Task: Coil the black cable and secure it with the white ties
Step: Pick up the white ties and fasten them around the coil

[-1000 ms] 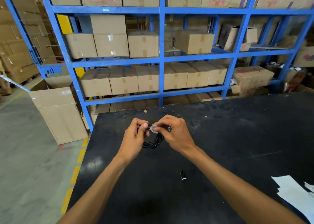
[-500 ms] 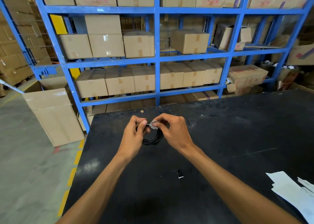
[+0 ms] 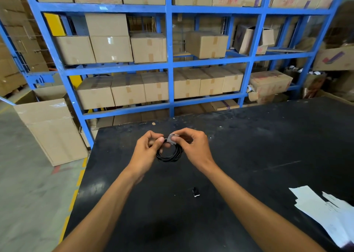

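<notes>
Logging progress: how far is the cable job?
Coiling looks done: the cable hangs as a neat loop. In hand: left hand grips the coil while right hand pinches a tie at its top. Left: closing the tie; whether it's wrapped round can't be told.

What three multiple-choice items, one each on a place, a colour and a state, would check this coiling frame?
1. Where do the white paper sheets lie on the black tabletop?
A. near right corner
B. far left corner
C. under the coil

2. What colour is the metal shelving rack behind the table?
A. red
B. blue
C. green

3. What state is the coiled black cable in?
A. stretched out straight
B. lying untouched
C. held in loops by both hands

Answers: 1 A, the sheets lie at the lower right edge. 2 B, its posts and beams are blue. 3 C, the left hand and right hand grip it at the small white tie.
</notes>
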